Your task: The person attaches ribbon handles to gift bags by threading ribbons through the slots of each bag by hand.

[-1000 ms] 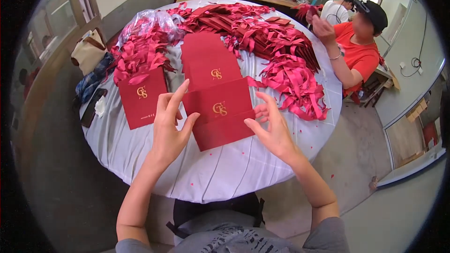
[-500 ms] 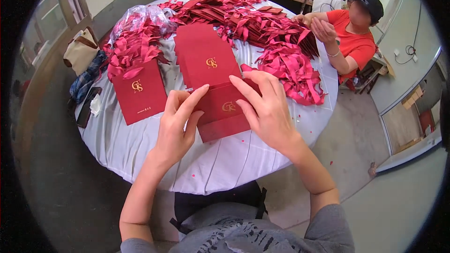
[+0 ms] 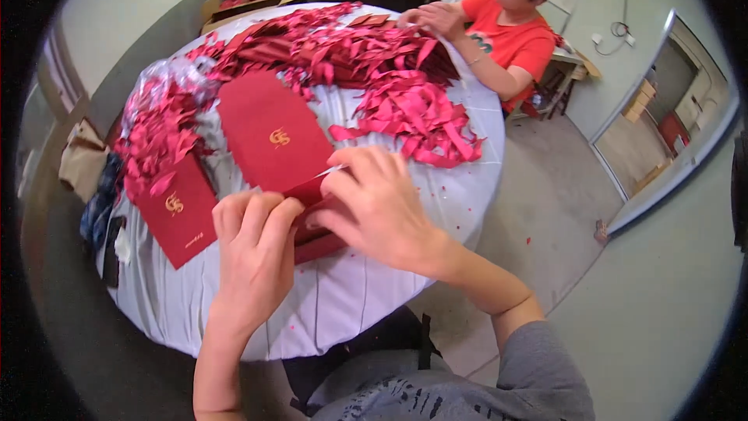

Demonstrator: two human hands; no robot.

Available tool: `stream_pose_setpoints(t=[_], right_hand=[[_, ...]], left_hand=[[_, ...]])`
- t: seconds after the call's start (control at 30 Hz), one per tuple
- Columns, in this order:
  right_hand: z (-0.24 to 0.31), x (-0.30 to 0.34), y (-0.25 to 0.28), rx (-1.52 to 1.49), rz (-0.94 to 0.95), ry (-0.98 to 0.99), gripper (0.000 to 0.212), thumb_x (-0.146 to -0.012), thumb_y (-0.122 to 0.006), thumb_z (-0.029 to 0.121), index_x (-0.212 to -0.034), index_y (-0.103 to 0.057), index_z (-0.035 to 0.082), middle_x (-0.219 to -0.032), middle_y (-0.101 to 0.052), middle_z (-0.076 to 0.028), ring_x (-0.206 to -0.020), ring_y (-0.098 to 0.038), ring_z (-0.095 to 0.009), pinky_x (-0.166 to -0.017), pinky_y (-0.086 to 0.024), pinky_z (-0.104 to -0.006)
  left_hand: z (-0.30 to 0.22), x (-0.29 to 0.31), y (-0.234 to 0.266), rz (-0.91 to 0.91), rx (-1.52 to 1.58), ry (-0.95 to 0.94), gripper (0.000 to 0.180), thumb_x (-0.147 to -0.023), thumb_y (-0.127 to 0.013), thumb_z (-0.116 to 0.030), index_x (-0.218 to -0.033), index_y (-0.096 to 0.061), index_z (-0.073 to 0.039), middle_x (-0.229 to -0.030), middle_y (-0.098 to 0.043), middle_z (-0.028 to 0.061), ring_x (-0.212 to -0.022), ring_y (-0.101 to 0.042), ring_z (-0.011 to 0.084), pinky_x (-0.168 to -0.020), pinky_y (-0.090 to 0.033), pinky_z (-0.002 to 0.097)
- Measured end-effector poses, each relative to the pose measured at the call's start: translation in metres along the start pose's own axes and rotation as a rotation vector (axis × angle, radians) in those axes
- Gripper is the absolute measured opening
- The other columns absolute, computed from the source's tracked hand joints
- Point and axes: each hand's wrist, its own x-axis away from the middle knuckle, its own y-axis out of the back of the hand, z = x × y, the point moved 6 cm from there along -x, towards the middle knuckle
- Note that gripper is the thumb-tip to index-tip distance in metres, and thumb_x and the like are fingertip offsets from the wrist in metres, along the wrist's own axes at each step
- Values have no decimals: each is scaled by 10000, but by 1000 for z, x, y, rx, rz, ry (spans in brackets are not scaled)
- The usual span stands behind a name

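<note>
A folded red paper envelope [image 3: 321, 248] lies near the front of the round table, its front edge showing below my fingers. My left hand [image 3: 253, 245] is closed at its left side, fingertips pinched on the upper edge. My right hand [image 3: 383, 214] grips the same edge from the right, thumb tucked below the fingers. A thin pale strip shows by the right fingertips. Just beyond is a stack of red envelopes [image 3: 269, 132] with a gold emblem on top. Another red envelope [image 3: 183, 222] with red ribbon over its top lies to the left.
Crumpled clear plastic [image 3: 167, 82] and a heap of red ribbons [image 3: 421, 121] flank the stack. Ribboned red envelopes [image 3: 327, 51] fill the far side. A co-worker in a red shirt [image 3: 510, 47] works at the far right. A cream bag [image 3: 84, 164] sits at the left.
My view has shifted, so the table sits lower and further left. Both hands have moved closer together and closed on the envelope's upper edge, which now bends up.
</note>
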Motion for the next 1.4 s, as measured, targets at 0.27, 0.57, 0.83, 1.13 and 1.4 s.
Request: stream_pose_setpoints(t=[0.27,0.57,0.83,1.13,1.4], right_hand=[[-2,7,-3,-186,-27,61,254,-747,-712,246,-815,-558,57,-944,-542,-85,-903,-493,-267,-780,-386,-378],[0,2,-7,-183,-71,47,226,-748,-691,248,-796,-568,64,-883,-523,-80,-867,-489,-269,-755,-397,-389],[-73,-33,-13,-686,63,-184,220,-912,-554,124,-1110,-614,49,-1028,-591,-46,-989,-562,-136,-846,-448,-284],[-185,-12,-89,333,132,-290,190,-690,-735,243,-738,-646,83,-876,-565,-113,-895,-526,-305,-747,-431,-421],[-188,-5,-95,337,280,-391,255,-725,-725,303,-799,-654,70,-917,-613,-135,-912,-555,-327,-771,-424,-446]], left_hand=[[2,-20,19,156,23,11,144,-668,-695,-74,-788,-615,-74,-750,-624,13,-834,-523,229,-835,-331,397],[4,-12,14,57,0,25,147,-708,-642,-6,-844,-631,-64,-754,-631,30,-876,-519,244,-989,-286,466],[12,-5,14,151,55,110,116,-717,-638,-6,-824,-605,-37,-724,-582,62,-834,-537,237,-1022,-281,485],[19,5,12,174,44,178,163,-783,-615,-29,-938,-573,-54,-779,-598,74,-827,-563,254,-973,-366,478],[43,12,21,170,279,277,179,-766,-584,49,-941,-577,9,-782,-573,168,-733,-577,328,-651,-456,376]])
